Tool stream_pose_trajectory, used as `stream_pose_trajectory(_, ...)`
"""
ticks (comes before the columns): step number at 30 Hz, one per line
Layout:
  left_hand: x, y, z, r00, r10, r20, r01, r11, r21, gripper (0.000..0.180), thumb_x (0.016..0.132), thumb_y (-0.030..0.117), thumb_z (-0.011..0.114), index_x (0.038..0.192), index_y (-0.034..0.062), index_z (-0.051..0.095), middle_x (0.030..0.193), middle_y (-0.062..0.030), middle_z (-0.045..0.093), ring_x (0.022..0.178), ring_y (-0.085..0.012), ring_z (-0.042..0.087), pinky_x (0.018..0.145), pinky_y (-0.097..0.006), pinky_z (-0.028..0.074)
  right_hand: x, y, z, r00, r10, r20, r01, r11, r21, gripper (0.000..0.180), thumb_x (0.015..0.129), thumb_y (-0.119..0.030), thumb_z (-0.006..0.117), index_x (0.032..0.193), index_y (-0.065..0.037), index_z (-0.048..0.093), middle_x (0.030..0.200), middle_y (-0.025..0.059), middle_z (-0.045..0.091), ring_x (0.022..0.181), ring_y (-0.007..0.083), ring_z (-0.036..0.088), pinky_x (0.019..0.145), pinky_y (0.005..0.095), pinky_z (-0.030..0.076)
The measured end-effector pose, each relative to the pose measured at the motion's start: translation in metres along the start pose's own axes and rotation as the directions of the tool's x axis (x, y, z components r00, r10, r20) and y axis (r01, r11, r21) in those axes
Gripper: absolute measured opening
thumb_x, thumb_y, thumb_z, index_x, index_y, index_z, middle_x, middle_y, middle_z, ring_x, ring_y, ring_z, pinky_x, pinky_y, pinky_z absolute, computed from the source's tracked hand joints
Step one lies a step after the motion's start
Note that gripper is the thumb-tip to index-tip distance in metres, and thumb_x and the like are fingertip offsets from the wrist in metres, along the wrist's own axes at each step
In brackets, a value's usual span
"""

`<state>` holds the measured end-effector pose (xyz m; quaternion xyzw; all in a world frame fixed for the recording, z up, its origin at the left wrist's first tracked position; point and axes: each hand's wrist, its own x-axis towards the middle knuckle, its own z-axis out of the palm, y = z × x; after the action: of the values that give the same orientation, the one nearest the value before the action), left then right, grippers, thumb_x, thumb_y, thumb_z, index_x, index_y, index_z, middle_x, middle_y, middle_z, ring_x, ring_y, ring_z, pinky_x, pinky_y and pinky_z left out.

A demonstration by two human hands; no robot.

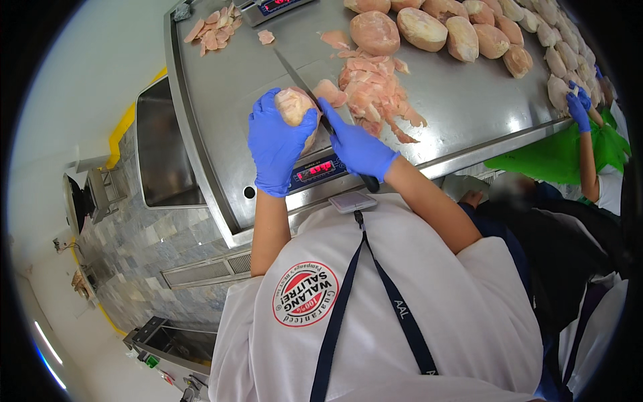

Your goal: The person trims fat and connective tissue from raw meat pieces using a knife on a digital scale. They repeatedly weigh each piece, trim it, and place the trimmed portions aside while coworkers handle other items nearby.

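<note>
Meat lump: While the left hand (pixel 278 144) cradles it above the steel table (pixel 462 117), we see the rounded, pale meat lump (pixel 293 106) lodged between thumb and fingers, its upper end bare and a smaller part showing below the thumb.
Left grip: We find the blue-gloved fingers curled around the lump's far side, the thumb pressed across its near side.
Right grip: The right hand (pixel 362 146), also gloved, is wrapped around the dark handle of a knife (pixel 293 72), just right of the lump.
Blade: It points up and left past the lump; we cannot tell whether they touch.
Scale: We see a lit digital scale (pixel 328 167) just below the hands.
Table: Loose meat strips (pixel 375 90) lie heaped to the right, near whole rounded pieces (pixel 375 33); a smaller pile of slices (pixel 218 30) sits upper left.
Far right: A co-worker's gloved hands (pixel 577 106) reach the table's edge.
</note>
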<state>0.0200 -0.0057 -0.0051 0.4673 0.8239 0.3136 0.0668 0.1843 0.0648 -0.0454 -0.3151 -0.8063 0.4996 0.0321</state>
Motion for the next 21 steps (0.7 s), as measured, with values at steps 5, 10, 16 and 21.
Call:
stream_pose_trajectory(5, 0.012, -0.019, -0.015, 0.958, 0.245, 0.146, -0.236, 0.968, -0.081, 0.075, 0.078, 0.043, 0.081, 0.135, 0.0025, 0.055, 0.132, -0.0195, 0.059, 0.119, -0.0363, 0.058, 0.102, -0.044, 0.047, 0.026, 0.001, -0.023, 0.997, -0.010, -0.071, 0.012, 1.000, 0.028, 0.071, 0.099, -0.010, 0.047, 0.162, -0.022, 0.018, 0.089, 0.0250, 0.067, 0.077, 0.0351, 0.069, 0.076, 0.0440, 0.054)
stream_pose_trajectory(10, 0.005, -0.010, -0.012, 0.967, 0.252, 0.044, -0.253, 0.967, 0.027, 0.086, 0.076, 0.046, 0.082, 0.142, 0.0002, 0.050, 0.135, -0.0211, 0.057, 0.122, -0.0371, 0.056, 0.106, -0.045, 0.043, -0.008, -0.010, -0.047, 0.988, -0.040, -0.151, 0.031, 0.998, -0.057, 0.067, 0.099, -0.009, 0.049, 0.161, -0.021, 0.025, 0.096, 0.0222, 0.065, 0.082, 0.0362, 0.066, 0.083, 0.0428, 0.051)
stream_pose_trajectory(16, 0.004, 0.010, -0.005, 0.986, 0.113, 0.126, -0.129, 0.983, 0.127, 0.085, 0.072, 0.047, 0.083, 0.136, 0.0002, 0.053, 0.129, -0.0200, 0.060, 0.118, -0.0370, 0.057, 0.102, -0.045, 0.046, -0.050, -0.027, -0.050, 0.956, -0.239, -0.172, 0.229, 0.970, -0.075, 0.071, 0.097, -0.005, 0.046, 0.162, -0.022, 0.022, 0.082, 0.0242, 0.064, 0.065, 0.0348, 0.064, 0.065, 0.0447, 0.050)
stream_pose_trajectory(21, 0.000, 0.011, -0.005, 0.980, 0.167, 0.109, -0.184, 0.968, 0.172, 0.076, 0.070, 0.046, 0.082, 0.129, 0.0044, 0.056, 0.124, -0.0146, 0.061, 0.113, -0.0354, 0.058, 0.096, -0.047, 0.047, -0.031, -0.040, -0.044, 0.987, -0.125, -0.102, 0.123, 0.992, -0.033, 0.072, 0.097, -0.004, 0.047, 0.162, -0.019, 0.020, 0.089, 0.0259, 0.065, 0.067, 0.0360, 0.064, 0.067, 0.0438, 0.051)
